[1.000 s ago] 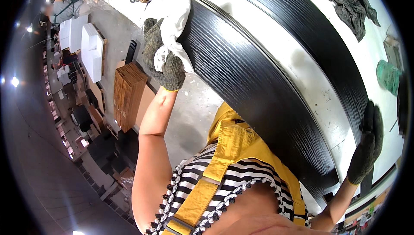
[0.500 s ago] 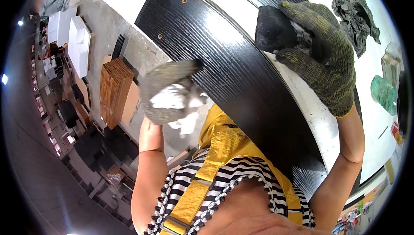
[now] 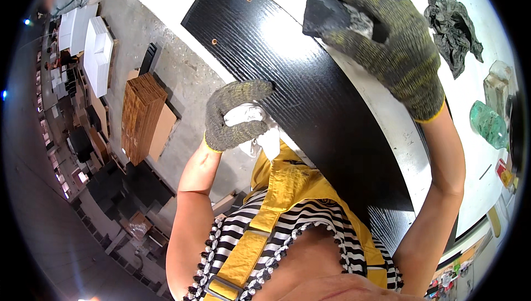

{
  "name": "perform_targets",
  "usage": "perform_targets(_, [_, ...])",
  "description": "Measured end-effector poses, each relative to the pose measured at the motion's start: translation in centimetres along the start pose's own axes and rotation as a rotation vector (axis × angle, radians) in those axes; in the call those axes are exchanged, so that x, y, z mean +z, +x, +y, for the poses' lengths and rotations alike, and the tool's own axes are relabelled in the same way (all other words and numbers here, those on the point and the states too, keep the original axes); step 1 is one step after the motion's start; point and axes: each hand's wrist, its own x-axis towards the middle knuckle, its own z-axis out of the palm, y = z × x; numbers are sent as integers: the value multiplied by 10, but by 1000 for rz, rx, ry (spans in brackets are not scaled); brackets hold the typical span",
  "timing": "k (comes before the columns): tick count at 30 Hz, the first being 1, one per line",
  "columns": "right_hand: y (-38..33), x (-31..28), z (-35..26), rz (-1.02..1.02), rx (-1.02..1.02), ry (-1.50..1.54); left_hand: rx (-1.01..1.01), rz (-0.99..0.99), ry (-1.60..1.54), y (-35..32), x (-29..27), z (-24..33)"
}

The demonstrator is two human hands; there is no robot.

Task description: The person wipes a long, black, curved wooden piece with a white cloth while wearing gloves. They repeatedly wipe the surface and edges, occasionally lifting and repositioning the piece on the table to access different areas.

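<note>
"What does the head view give you?"

"I see the grey-knit-gloved left hand curled around a crumpled white cloth, fingertip over the long, glossy black panel, perhaps steadying it along the near edge of the white worktop."

"And the grey-green-knit-gloved right hand?"

"Gripping a matte dark block from its sides, probably leaving one face clear. The panel's ridges resemble woodgrain."

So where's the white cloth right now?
In the head view, near the middle, the cloth is held in the left hand, by the left edge of the black board.
</note>
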Motion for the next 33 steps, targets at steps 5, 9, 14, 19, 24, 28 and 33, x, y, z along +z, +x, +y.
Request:
perform_targets(5, [16, -7, -22, -76, 277, -5, 63, 10, -27, -1, 2, -8])
perform_targets(9, [-9, -12, -7, -66, 20, -70, 66, -28, 51, -1, 1, -6])
perform_targets(14, [-15, -15, -15, -80, 106, -109, 67, -4, -8, -2, 3, -11])
perform_targets(19, [5, 3, -1, -30, 172, 28, -2, -18, -108, 3, 3, 0])
perform_targets(24, [42, 11, -8, -79, 315, 135, 55, -13, -37, 4, 3, -3])
perform_targets(28, [57, 33, 9, -29, 210, 158, 58, -35, -13, 5, 4, -1])
perform_targets(33, [82, 55, 28, 35, -160, -37, 86, -35, -52, 6, 4, -4])
